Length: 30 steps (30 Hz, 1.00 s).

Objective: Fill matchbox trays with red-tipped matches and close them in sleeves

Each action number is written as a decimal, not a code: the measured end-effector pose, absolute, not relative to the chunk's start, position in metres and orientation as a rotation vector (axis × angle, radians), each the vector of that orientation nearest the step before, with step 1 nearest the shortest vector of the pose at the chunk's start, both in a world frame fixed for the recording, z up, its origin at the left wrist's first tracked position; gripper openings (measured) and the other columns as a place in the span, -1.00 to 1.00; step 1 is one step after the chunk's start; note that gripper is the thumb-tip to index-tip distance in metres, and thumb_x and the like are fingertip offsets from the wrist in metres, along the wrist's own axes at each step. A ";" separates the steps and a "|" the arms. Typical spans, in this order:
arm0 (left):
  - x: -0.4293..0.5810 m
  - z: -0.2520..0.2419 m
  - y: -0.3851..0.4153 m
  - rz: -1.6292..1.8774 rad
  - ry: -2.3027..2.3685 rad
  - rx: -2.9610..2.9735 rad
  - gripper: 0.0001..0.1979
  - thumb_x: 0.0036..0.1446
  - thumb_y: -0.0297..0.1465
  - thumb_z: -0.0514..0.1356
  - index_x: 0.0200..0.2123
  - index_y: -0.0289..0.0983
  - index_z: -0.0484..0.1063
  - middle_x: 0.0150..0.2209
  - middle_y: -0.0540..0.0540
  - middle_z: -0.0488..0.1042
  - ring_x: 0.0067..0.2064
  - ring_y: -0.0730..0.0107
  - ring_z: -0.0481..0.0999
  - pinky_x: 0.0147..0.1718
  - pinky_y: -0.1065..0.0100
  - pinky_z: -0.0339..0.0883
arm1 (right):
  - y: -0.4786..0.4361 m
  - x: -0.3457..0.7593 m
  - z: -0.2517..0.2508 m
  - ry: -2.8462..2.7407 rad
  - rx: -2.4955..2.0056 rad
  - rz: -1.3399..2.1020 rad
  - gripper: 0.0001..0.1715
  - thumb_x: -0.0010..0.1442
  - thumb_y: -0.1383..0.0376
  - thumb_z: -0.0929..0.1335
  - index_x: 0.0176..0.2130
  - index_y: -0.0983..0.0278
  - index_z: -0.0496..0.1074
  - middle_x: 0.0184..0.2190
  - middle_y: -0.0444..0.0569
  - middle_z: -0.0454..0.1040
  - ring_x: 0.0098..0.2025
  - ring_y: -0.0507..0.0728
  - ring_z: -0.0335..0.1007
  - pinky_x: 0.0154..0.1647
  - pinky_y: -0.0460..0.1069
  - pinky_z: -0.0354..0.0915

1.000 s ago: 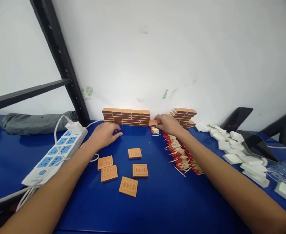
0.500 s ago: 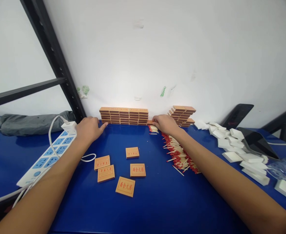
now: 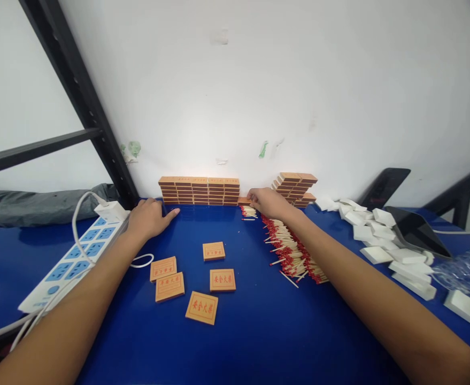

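Against the wall a neat stack of orange matchboxes [image 3: 198,191] stands several layers high, brown striking sides facing me. At its left end, my left hand [image 3: 149,218] rests on the blue table, holding nothing, thumb stretched apart from the fingers. My right hand [image 3: 270,202] has its fingertips closed on a single matchbox [image 3: 244,201] lying low at the stack's right end; the hand hides part of it. Just below these fingers is a small bunch of matches [image 3: 248,212]. A bigger pile of red-tipped matches [image 3: 289,246] spreads beside my right forearm.
A second, uneven matchbox stack [image 3: 297,187] stands behind my right hand. Several loose matchboxes [image 3: 201,307] lie mid-table. White blocks [image 3: 379,235], a dark tablet-like device [image 3: 417,230] and a plastic bottle [image 3: 465,270] are at right. A power strip [image 3: 74,256] lies at left.
My left thumb has come off the stack's lower left end, towards me, onto the table. My right hand stays at the low matchbox. The whole view has shifted slightly.
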State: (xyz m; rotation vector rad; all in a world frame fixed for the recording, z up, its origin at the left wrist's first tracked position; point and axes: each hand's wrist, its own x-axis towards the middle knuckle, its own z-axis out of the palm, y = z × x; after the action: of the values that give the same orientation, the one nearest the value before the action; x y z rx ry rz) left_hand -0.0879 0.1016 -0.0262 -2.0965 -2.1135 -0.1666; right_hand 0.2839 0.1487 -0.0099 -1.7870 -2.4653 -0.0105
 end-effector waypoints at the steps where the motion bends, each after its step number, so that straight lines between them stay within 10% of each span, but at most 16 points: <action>1: -0.088 -0.027 0.102 -0.161 -2.114 -2.097 -0.21 0.36 0.19 -0.05 0.02 -0.38 0.61 0.10 -0.46 0.61 0.17 -0.31 0.54 0.18 -0.06 0.41 | 0.148 0.285 -0.008 -2.463 -1.790 -0.011 -0.69 0.43 0.35 0.35 0.12 0.25 0.54 0.00 0.06 0.70 -0.03 0.15 0.60 -0.17 -0.07 0.30; 30: -0.086 -0.027 0.099 -0.102 -2.079 -2.124 -0.17 0.36 0.21 -0.08 0.12 -0.38 0.59 0.18 -0.44 0.58 0.24 -0.32 0.49 0.24 -0.07 0.37 | 0.139 0.281 -0.002 -2.510 -1.769 -0.194 -0.74 0.36 0.32 0.36 -0.12 0.32 0.67 -0.07 0.24 0.68 -0.07 0.28 0.58 -0.15 0.03 0.32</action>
State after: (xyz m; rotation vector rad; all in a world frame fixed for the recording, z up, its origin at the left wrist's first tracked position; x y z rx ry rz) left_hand -0.0863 0.0993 -0.0265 -2.1243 -2.0787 -0.1019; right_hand 0.2806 0.1394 -0.0018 -1.7691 -2.5102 -0.1941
